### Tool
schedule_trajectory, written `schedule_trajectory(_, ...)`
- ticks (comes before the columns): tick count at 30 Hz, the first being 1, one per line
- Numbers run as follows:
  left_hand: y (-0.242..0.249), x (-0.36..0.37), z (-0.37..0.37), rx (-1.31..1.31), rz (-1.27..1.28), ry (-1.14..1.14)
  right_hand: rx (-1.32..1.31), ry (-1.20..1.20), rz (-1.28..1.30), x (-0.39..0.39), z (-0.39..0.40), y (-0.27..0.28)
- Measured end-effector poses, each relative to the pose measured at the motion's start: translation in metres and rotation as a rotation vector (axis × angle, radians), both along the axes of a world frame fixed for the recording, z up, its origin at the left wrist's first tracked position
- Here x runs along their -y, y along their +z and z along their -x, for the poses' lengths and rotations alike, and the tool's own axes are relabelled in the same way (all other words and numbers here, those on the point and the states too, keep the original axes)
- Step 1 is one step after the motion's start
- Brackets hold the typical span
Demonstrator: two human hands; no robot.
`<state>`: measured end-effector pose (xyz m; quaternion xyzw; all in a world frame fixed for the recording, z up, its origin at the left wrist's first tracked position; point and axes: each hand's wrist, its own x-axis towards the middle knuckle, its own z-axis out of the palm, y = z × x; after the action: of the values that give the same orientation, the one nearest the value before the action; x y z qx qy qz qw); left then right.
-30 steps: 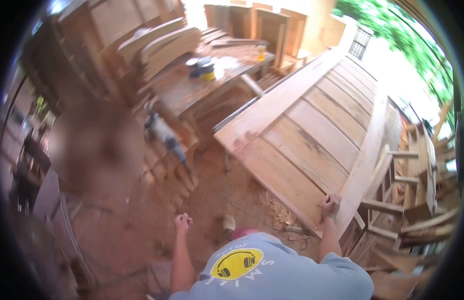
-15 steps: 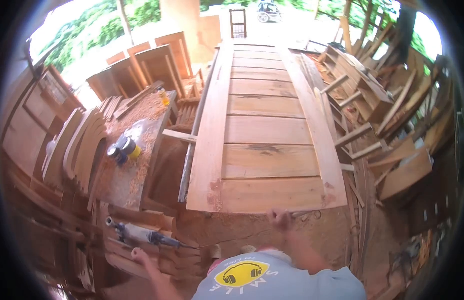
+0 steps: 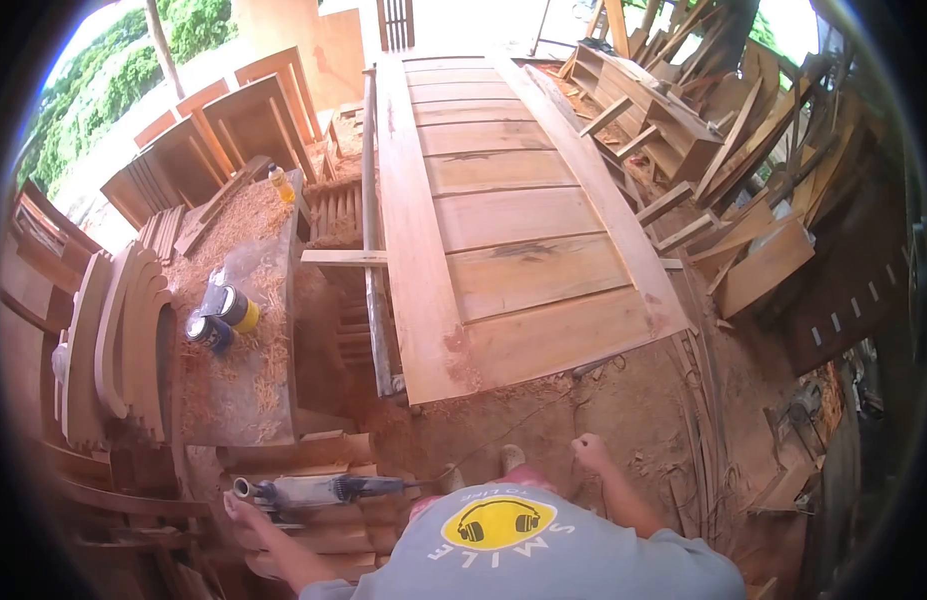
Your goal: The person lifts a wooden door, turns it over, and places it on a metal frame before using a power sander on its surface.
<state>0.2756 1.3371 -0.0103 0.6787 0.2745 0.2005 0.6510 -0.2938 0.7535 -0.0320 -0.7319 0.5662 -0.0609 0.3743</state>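
A long grey and dark corded power tool (image 3: pixel 323 490) lies on a stack of curved wooden pieces (image 3: pixel 328 453) at the lower left. Beside its open round end is my left hand (image 3: pixel 245 510); its fingers are too small and blurred to show whether they touch the tool. My right hand (image 3: pixel 589 452) hangs over the floor with its fingers curled in, and I see nothing in it. In front of me lies a large panelled wooden door (image 3: pixel 523 267), raised on supports, with reddish patches at its near corners.
On the left, a shavings-covered bench (image 3: pixel 233 400) carries two cans (image 3: pixel 239 308) and a yellow bottle (image 3: pixel 281 184). Curved wooden boards (image 3: pixel 113 345) stand beside it. Scrap timber (image 3: pixel 753 140) is piled at right. A thin cord (image 3: pixel 523 428) runs across the dusty floor (image 3: pixel 633 410).
My view has turned and shifted, so the door appears tilted. My left hand has moved to the tool's round end. My right hand has drawn back from the door's near edge.
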Motion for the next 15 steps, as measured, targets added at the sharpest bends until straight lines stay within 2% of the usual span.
schedule_trajectory(1,0.014,0.024,0.004,0.123,0.192,0.115,-0.081,-0.003,-0.016,0.0,0.019,-0.017)
schedule_trajectory(2,0.017,0.033,0.002,0.153,0.238,0.116,-0.159,-0.006,-0.035,-0.004,0.038,-0.035)
schedule_trajectory(3,0.016,0.032,0.001,0.133,0.189,0.052,-0.24,-0.007,-0.055,-0.011,0.052,-0.044)
schedule_trajectory(6,0.004,0.029,-0.001,0.11,-0.063,-0.237,-0.214,-0.213,-0.448,-0.039,0.08,-0.026)
schedule_trajectory(8,0.002,0.029,0.0,0.141,-0.158,-0.398,-0.247,-0.277,-0.494,-0.061,0.089,-0.016)
schedule_trajectory(9,0.003,0.032,-0.001,0.142,-0.154,-0.445,-0.262,-0.305,-0.518,-0.069,0.089,-0.013)
schedule_trajectory(12,0.012,0.038,0.002,0.058,0.068,-0.449,-0.266,-0.342,-0.568,-0.082,0.084,-0.024)
schedule_trajectory(15,0.023,0.046,-0.002,0.058,0.176,-0.406,-0.311,0.145,-0.464,-0.071,0.083,-0.068)
